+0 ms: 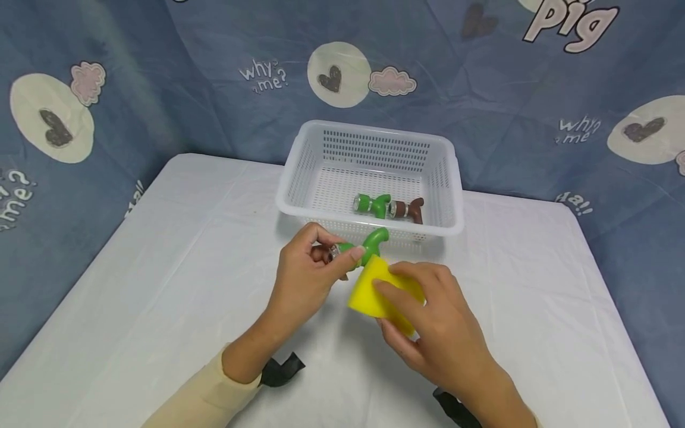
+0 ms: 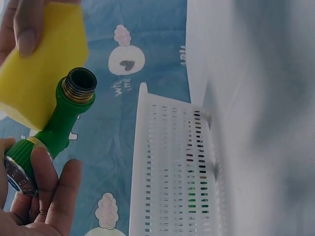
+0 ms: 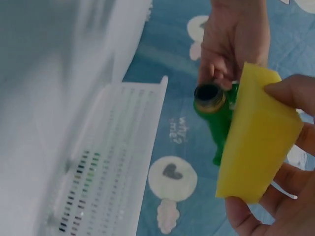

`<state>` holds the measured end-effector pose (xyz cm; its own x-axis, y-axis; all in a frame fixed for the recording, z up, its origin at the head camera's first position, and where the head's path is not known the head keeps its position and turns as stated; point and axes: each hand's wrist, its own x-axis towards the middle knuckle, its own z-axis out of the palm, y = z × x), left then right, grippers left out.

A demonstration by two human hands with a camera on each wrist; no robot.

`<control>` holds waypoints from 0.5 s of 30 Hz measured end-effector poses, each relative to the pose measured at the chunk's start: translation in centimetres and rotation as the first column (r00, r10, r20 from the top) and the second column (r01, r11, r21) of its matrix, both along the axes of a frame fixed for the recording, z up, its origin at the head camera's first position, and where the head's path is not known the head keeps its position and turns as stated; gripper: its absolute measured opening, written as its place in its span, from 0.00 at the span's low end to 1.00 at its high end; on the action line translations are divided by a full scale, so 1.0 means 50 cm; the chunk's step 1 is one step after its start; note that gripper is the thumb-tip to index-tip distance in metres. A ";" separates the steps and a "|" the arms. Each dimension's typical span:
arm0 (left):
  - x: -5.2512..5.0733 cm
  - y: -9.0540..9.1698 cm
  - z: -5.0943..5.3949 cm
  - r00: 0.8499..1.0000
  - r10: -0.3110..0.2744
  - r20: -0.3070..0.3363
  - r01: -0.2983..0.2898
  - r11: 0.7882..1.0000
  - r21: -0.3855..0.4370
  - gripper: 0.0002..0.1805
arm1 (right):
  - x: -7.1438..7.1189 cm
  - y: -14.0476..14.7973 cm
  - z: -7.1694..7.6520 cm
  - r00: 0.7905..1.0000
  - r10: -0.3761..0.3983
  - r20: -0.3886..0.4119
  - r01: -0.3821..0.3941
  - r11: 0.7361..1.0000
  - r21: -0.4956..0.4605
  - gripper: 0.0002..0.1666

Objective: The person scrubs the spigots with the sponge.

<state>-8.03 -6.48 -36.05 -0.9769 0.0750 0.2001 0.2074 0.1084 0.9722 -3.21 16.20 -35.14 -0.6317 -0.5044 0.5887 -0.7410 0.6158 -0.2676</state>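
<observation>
My left hand [image 1: 305, 273] pinches a green tap [image 1: 374, 245] by its ribbed knob end, in front of the basket and above the table. In the left wrist view the tap's dark, threaded opening [image 2: 81, 81] points up toward the camera. My right hand [image 1: 444, 324] grips a yellow sponge [image 1: 374, 295] between thumb and fingers. The sponge lies against the tap's body, as the right wrist view also shows with the sponge [image 3: 258, 137] overlapping the tap [image 3: 216, 123]. Part of the tap is hidden by the left fingers and the sponge.
Just beyond my hands stands a white perforated basket [image 1: 369, 126]. Inside it, near the front wall, lie another green tap [image 1: 379, 205] and a brown tap [image 1: 407, 209]. A white cloth covers the table [image 1: 160, 279]; a blue printed curtain [image 1: 214, 35] hangs behind and at the sides.
</observation>
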 end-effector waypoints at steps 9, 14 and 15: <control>-0.002 0.000 -0.001 1.000 0.017 0.008 -0.017 1.000 -0.004 0.16 | 0.000 0.006 0.006 0.985 0.171 0.022 -0.169 0.982 -0.081 0.18; -0.001 0.001 0.001 1.000 0.011 0.014 -0.011 1.000 0.021 0.16 | -0.005 0.026 0.021 0.996 0.082 0.029 -0.075 0.978 -0.196 0.25; -0.001 0.001 0.001 1.000 0.009 0.014 -0.009 1.000 0.026 0.16 | -0.007 0.029 0.022 0.998 0.044 0.034 -0.036 0.977 -0.211 0.26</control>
<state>-8.05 -6.43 -35.99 -0.9803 0.0610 0.1881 0.1929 0.0845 0.9776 -3.56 17.66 -34.02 -0.6374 -0.3974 0.6602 -0.7508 0.5130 -0.4160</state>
